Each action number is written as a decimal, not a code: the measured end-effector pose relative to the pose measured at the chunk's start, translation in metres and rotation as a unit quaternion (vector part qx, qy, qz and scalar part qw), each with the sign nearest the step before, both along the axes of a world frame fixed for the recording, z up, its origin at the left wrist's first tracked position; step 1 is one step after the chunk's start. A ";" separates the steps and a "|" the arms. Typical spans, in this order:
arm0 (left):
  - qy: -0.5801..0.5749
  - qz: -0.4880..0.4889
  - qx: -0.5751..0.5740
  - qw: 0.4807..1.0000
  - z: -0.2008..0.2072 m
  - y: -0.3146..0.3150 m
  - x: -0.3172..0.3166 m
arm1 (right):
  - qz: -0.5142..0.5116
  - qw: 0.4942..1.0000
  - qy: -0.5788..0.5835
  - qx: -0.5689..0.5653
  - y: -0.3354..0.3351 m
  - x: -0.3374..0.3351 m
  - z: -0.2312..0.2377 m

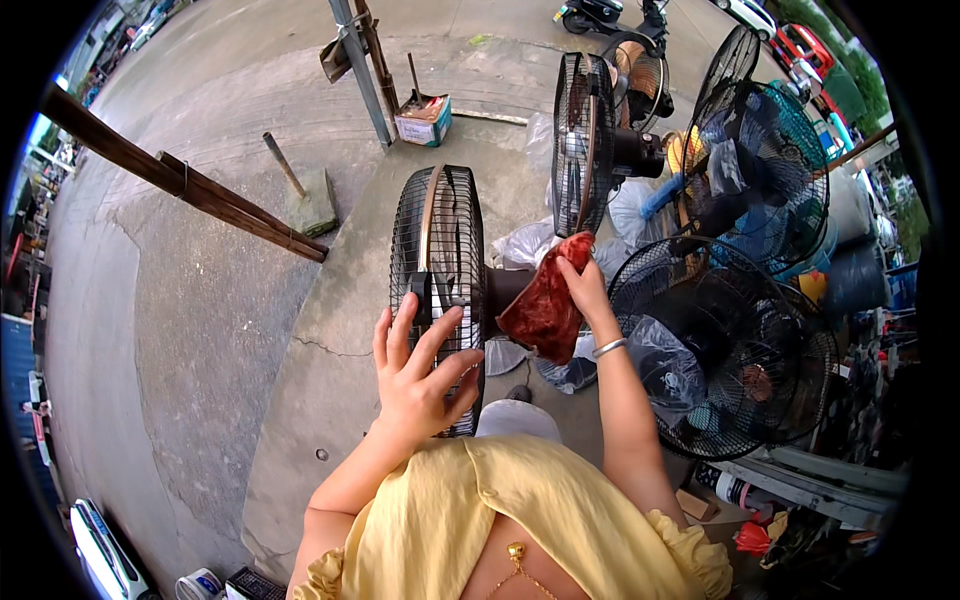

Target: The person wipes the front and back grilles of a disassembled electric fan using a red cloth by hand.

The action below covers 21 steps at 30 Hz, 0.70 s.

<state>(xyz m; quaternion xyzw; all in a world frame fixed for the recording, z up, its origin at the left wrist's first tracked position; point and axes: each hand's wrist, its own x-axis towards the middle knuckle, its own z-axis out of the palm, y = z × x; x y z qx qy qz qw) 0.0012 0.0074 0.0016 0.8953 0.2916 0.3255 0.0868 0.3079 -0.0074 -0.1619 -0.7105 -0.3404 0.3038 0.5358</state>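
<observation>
Looks like you're mid-wipe, right hand [588,285] clutching the red cloth [545,312] at the motor housing [507,290], left hand [415,388] spread by the fan cage [452,215], can't tell how much remains.

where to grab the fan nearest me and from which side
Probably by the dark motor housing, from the right: it looks solid and juts out that way from the thin wire cage. The red cloth in the right hand covers part of it.
</observation>
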 end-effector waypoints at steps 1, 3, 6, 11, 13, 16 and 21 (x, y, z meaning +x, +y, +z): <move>-0.001 0.002 0.002 1.000 -0.001 0.000 -0.001 | 0.004 0.997 -0.078 -0.020 0.000 -0.011 0.013; 0.000 0.002 0.005 1.000 -0.002 -0.002 -0.002 | 0.008 0.971 -0.230 -0.062 -0.002 -0.054 0.034; 0.000 0.011 0.002 1.000 0.000 -0.002 -0.003 | 0.095 0.918 -0.377 0.071 -0.019 -0.100 0.047; -0.002 0.007 -0.001 1.000 0.000 -0.001 -0.003 | 0.126 0.861 -0.488 0.063 -0.031 -0.068 0.039; -0.002 0.003 0.000 1.000 0.000 -0.002 -0.002 | -0.012 0.934 -0.356 0.024 -0.029 -0.037 0.019; -0.002 0.003 0.000 1.000 0.000 -0.003 -0.001 | -0.044 0.996 -0.079 0.020 -0.025 -0.019 0.001; 0.003 0.012 -0.003 1.000 0.000 -0.004 -0.002 | 0.081 0.908 -0.403 0.076 -0.048 -0.107 0.046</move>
